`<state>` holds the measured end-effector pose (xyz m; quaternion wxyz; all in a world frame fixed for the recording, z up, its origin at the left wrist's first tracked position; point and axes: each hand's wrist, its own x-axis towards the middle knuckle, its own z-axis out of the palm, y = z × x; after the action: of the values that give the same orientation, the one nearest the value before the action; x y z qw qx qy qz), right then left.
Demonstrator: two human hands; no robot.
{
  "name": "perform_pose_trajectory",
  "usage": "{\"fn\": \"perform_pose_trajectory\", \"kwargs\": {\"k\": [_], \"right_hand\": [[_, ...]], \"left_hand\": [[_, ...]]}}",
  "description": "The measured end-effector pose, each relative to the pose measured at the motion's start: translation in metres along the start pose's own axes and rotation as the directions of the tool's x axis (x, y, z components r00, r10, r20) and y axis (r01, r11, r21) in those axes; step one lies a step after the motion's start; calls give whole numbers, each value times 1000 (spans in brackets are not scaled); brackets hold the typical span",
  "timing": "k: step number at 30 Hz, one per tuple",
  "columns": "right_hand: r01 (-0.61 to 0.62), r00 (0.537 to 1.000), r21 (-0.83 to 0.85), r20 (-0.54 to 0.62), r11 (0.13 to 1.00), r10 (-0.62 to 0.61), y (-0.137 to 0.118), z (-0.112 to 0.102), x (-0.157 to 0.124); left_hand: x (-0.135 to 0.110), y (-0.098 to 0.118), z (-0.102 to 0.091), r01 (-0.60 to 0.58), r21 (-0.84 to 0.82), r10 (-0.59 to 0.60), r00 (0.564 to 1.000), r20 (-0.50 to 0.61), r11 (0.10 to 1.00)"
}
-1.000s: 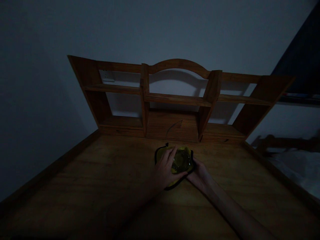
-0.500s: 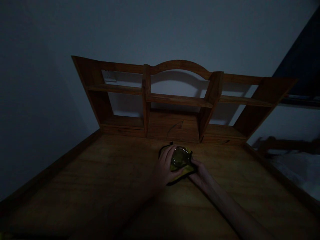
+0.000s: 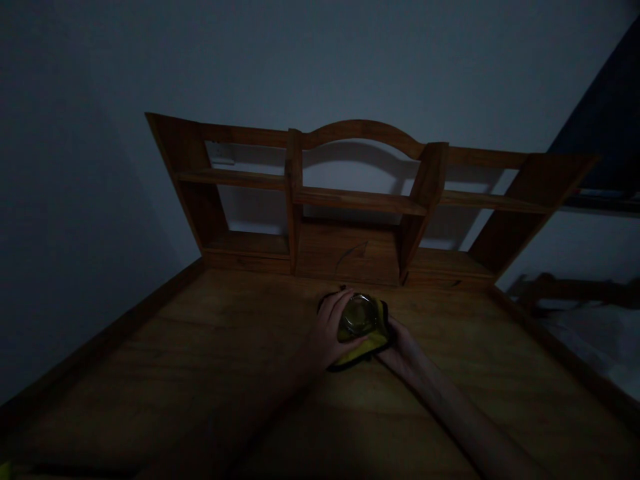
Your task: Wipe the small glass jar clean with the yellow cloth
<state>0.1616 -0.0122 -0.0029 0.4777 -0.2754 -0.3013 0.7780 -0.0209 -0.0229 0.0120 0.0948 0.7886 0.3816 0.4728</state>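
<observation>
A round clear glass vessel (image 3: pixel 361 313), perhaps a cup or small bowl, sits between my hands above the desk. Around and under it lies a yellow cloth with a black edge (image 3: pixel 369 345). My left hand (image 3: pixel 331 331) is curled around the left side of the glass, fingers behind and thumb in front, with cloth showing beyond the fingers. On the right, my right hand (image 3: pixel 400 348) grips the cloth against the glass; its fingers are mostly hidden beneath the cloth. The dim light hides finer detail.
A wooden desk top (image 3: pixel 200 347) extends under both arms. At its back stands a wooden shelf unit (image 3: pixel 360 200) with compartments and small drawers. Raised wooden edges (image 3: pixel 565 360) border the sides. A wall socket (image 3: pixel 223 159) shows behind the left shelf.
The cloth has shifted slightly at the right, bunching up beside the glass, and more yellow shows below it. My right hand has moved a little; the left keeps its hold.
</observation>
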Motion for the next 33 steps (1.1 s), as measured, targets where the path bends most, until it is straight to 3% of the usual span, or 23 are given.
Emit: {"fn": "perform_pose_trajectory", "kwargs": {"k": [8, 11, 16, 21, 24, 27, 29, 33], "right_hand": [[-21, 999, 26, 31, 999, 21, -2, 5, -4], [-10, 999, 1, 36, 1000, 10, -3, 2, -3], [125, 992, -28, 12, 992, -125, -8, 5, -4], [233, 972, -192, 17, 953, -234, -8, 14, -7], [259, 954, -458, -17, 851, -299, -6, 17, -13], [293, 929, -721, 61, 628, -364, -8, 19, -19], [330, 909, -799, 126, 503, -397, -10, 18, -21], [365, 872, -853, 173, 372, -458, -8, 7, -15]], "left_hand": [[-4, -1, 2, -103, 10, 101, 986, 136, 995], [-4, 2, 2, -110, 50, 103, 987, 125, 993], [-3, 6, 4, -6, 70, 4, 1000, 23, 998], [1, -5, 7, 156, -63, -160, 985, -60, 986], [0, -17, 13, 268, -272, -283, 959, -18, 924], [-4, -20, 17, 349, -406, -343, 935, 92, 844], [-6, -16, 17, 281, -320, -270, 960, 78, 905], [-6, 0, 13, 100, -90, -93, 992, 82, 991]]}}
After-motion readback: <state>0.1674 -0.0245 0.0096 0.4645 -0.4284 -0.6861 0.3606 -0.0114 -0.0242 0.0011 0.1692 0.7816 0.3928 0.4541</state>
